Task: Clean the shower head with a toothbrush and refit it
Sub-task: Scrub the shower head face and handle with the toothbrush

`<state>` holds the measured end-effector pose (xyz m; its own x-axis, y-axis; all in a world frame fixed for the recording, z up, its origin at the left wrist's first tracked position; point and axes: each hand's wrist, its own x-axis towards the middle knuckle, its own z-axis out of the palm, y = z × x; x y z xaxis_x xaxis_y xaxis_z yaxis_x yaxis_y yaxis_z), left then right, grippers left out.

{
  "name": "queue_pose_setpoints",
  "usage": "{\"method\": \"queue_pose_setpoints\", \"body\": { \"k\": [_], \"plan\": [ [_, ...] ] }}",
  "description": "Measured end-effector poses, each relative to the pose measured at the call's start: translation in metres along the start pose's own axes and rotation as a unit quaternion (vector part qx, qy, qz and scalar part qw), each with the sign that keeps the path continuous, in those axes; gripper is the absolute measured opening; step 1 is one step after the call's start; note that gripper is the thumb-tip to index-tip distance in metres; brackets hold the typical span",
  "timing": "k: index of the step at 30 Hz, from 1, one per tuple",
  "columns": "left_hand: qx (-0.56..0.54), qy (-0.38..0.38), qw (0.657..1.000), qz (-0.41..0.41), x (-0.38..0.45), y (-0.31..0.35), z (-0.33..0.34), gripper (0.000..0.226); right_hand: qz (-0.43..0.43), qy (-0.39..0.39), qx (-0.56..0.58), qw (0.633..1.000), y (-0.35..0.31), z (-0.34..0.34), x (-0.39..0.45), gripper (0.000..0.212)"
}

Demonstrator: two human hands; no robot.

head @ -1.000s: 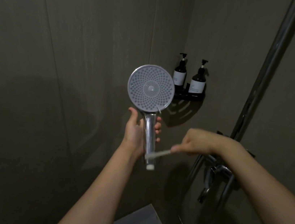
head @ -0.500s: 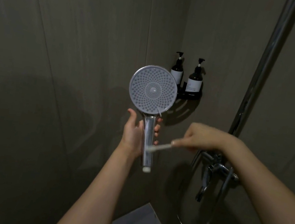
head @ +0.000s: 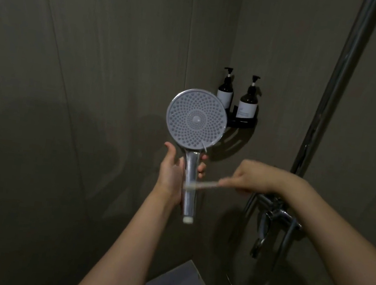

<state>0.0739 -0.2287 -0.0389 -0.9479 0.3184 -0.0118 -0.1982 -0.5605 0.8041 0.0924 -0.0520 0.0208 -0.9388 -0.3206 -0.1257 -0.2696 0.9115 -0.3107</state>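
Dark shower walls behind, left hand (head: 173, 174) wraps the shower head (head: 196, 119) handle upright so the right hand (head: 249, 177), fingers pinching the toothbrush (head: 202, 185), can scrub it.

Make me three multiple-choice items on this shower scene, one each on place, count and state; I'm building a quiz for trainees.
1. Where does the toothbrush touch?
A. nozzle face
B. handle of the shower head
C. tap

2. How many pump bottles on the corner shelf?
A. one
B. two
C. four

3. The shower head is:
A. mounted on the rail
B. lying on the floor
C. held in the left hand

Key: 1 B, brush crosses the chrome handle, right hand holding it; 2 B, two dark bottles stand there; 3 C, fingers wrap its handle.
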Motion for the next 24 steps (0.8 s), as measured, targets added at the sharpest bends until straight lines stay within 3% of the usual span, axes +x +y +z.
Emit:
{"method": "queue_pose_setpoints", "body": {
  "k": [2,3,7,12,17,21,24],
  "plan": [
    [0.023,-0.003,1.0,-0.001,0.002,0.004,0.0,0.084,0.025,-0.133,-0.056,0.989,-0.002,0.006,-0.004,0.045],
    [0.039,0.0,0.999,0.001,0.002,0.006,0.0,0.084,0.032,-0.157,-0.056,0.985,-0.002,0.008,-0.006,0.043],
    [0.084,0.016,0.996,0.011,0.003,0.008,0.004,0.076,-0.018,-0.12,-0.021,0.992,-0.008,0.018,-0.003,0.042],
    [0.098,0.044,0.994,0.033,0.0,0.014,0.004,0.054,0.046,-0.067,-0.11,0.991,0.003,0.008,-0.005,0.047],
    [0.065,0.048,0.995,0.062,-0.002,0.02,0.003,0.054,-0.03,-0.072,-0.045,0.996,-0.009,0.017,-0.004,0.047],
    [0.061,0.057,0.994,0.066,-0.005,0.023,-0.003,0.053,0.023,-0.006,-0.121,0.992,-0.002,0.006,-0.003,0.053],
    [0.047,0.058,0.995,0.062,-0.006,0.024,-0.006,0.054,0.013,-0.025,-0.091,0.995,0.001,0.007,-0.007,0.053]
  ]
}}
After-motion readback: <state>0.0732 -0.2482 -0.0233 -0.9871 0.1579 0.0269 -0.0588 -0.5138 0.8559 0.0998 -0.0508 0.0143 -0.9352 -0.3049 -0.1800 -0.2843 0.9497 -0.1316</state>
